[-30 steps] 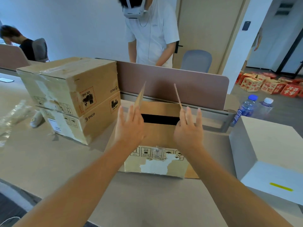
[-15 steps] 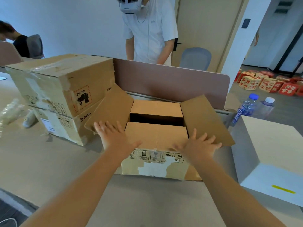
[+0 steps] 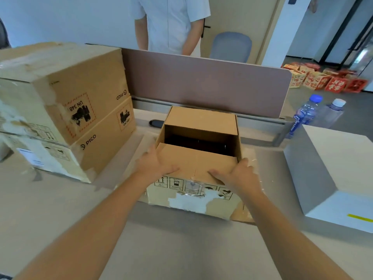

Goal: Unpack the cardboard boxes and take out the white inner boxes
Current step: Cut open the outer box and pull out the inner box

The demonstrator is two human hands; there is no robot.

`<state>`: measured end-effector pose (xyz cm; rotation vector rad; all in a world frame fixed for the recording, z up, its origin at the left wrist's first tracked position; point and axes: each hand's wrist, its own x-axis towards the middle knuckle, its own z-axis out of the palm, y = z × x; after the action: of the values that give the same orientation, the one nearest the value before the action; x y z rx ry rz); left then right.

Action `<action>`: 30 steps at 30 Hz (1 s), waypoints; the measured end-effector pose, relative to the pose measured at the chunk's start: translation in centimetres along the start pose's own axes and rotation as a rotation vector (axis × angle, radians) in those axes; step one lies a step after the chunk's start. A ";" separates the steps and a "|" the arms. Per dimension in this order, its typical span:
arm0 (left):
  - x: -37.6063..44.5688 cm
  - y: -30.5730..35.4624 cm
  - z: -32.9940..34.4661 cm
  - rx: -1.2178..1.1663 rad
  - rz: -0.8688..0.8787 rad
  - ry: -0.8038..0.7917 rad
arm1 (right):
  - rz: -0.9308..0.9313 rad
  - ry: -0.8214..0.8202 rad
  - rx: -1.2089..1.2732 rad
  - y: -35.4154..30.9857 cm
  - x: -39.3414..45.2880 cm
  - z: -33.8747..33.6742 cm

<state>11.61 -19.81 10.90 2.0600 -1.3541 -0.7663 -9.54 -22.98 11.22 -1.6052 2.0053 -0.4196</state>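
Hands on near inner flap (image 3: 193, 160) of open cardboard box (image 3: 198, 178): your left hand (image 3: 155, 165) and right hand (image 3: 240, 175) grip its corners, thumbs on top, likely to fold it back. Dark interior beyond your grip; white inner box unseen.

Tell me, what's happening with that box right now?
Both hands, left and right, on near flap. Cardboard box half open. Inside dark, contents unseen.

Brown cardboard box (image 3: 197, 158) — white-torn; yellow-striped white box (image 3: 341, 174)
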 end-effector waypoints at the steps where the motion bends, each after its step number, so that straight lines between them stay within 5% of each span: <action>1: 0.4 -0.1 -0.2 0.005 0.018 -0.027 | 0.012 -0.022 -0.028 -0.2 0.3 -0.1; 4: 1.5 -0.1 -1.1 0.154 0.063 -0.112 | 0.021 -0.084 -0.174 -1.1 1.1 -0.6; 7: 2.6 0.8 -1.5 0.620 0.112 -0.087 | -0.072 -0.037 -0.442 -2.1 1.3 -0.7; 9: 3.3 1.8 -1.2 0.731 0.224 -0.061 | -0.163 -0.023 -0.551 -2.8 1.4 -0.3; 17: 5.6 2.4 0.6 0.740 0.397 -0.150 | -0.258 -0.033 -0.542 -3.1 3.0 0.8; 30: -0.4 4.5 -4.5 0.564 0.670 0.326 | -0.630 0.329 -0.389 -4.6 -2.5 -5.6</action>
<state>11.91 -20.35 17.26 1.7848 -2.0355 0.2558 -8.71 -22.14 18.77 -2.5679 1.8390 -0.5754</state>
